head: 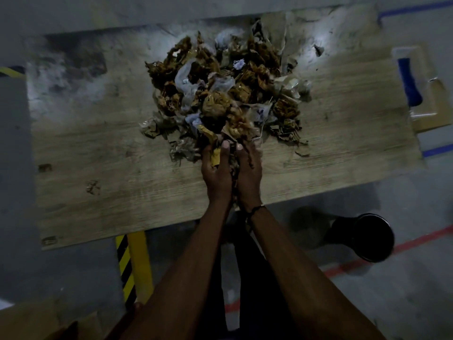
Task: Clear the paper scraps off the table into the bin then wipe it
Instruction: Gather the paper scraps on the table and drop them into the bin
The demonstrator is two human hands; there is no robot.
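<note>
A big heap of crumpled brown paper, torn cardboard and clear plastic scraps [220, 89] covers the middle of the wooden table [98, 148]. At the heap's near edge my left hand [215, 170] and my right hand [247, 173] are pressed side by side, fingers curled round a bunch of scraps [235, 128] held between them. Bits of paper hang down between my palms. A black round bin [367, 236] stands on the floor to the right, below the table's front edge.
A few small scraps [93, 186] lie loose on the table's left part. A blue-handled tool on cardboard [409, 79] sits past the table's right end. A yellow-black striped post [132, 263] stands under the front edge. Red and blue tape lines cross the floor.
</note>
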